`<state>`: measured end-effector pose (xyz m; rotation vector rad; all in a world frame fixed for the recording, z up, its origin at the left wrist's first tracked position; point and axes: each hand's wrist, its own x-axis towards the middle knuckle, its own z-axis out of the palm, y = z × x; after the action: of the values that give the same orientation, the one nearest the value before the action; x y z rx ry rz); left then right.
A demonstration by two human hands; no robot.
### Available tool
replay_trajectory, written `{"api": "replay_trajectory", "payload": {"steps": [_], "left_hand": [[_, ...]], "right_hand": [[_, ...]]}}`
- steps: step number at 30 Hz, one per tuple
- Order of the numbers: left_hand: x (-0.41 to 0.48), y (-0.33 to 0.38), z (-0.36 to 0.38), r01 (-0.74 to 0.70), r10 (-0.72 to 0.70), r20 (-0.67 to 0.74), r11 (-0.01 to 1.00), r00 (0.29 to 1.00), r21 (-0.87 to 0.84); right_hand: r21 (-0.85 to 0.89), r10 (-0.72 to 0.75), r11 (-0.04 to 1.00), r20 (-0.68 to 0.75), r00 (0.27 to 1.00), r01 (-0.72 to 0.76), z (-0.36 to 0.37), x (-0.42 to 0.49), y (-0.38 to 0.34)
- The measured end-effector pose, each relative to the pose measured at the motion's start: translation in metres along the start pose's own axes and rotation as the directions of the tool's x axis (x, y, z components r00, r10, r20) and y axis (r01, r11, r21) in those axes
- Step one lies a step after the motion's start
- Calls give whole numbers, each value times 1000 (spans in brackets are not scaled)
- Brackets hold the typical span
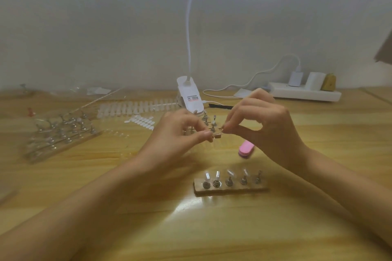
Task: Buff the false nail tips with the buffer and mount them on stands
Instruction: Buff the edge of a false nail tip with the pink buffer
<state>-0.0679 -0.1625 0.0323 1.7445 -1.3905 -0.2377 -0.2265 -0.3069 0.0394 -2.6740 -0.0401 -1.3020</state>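
Note:
My left hand (180, 133) and my right hand (263, 125) meet above the table's middle. Both pinch one small pale piece (216, 136), which looks like a false nail tip, between thumb and forefinger; blur hides its detail. The pink buffer (246, 149) lies on the table under my right hand, untouched. In front of me a wooden strip (233, 189) carries a row of metal stands, most topped with clear tips (230, 174). More stands (210, 122) show behind my fingers.
A clear base with several stands (61, 131) sits at the left. Strips of white nail tips (135, 108) lie behind it. A white clip lamp (189, 97) stands at the back centre, and a power strip with plugs (305, 93) at the back right.

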Motion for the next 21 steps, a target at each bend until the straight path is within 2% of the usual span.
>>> {"api": "replay_trajectory", "payload": {"steps": [1,2,3,4,5,6,7,11,13,15,16,18,19,21], "left_hand": [[-2,1,0,-66,73,-54,991,996,119],[-3,2,0,-156,195,-103,941,975,300],[-4,3,1,-238,335,-120,839,934,489],[-5,5,2,-291,449,-106,724,887,626],[-6,6,3,-325,511,-70,640,857,696],[-6,5,5,-341,530,-41,600,847,724],[-6,5,6,-343,517,-27,605,855,719],[-3,-5,10,-256,304,-1,803,953,538],[-1,-14,13,-233,266,22,794,964,561],[0,-16,14,-260,318,-11,795,948,547],[0,-12,14,-282,344,-50,837,938,468],[2,-3,14,-311,333,-118,935,935,171],[2,0,14,-309,311,-136,950,941,37],[1,5,13,-286,272,-156,955,950,-78]], "right_hand": [[128,189,973,36,981,-192,-1,1,-3],[290,386,866,131,913,-408,-2,3,-7],[429,522,688,268,810,-585,-2,6,-9],[508,588,502,392,707,-700,-1,6,-8],[536,618,367,470,630,-760,-1,6,-5],[539,634,293,508,583,-789,-2,6,-3],[538,637,269,522,567,-798,-4,5,-1],[478,614,412,483,624,-776,-10,3,2],[465,591,477,458,664,-746,-9,2,2],[439,560,562,421,714,-701,-6,3,1],[416,542,610,401,739,-674,-4,4,-2],[384,512,678,365,778,-627,-1,7,-9],[374,509,692,353,785,-617,0,7,-13],[376,521,684,349,779,-625,1,8,-19]]}}
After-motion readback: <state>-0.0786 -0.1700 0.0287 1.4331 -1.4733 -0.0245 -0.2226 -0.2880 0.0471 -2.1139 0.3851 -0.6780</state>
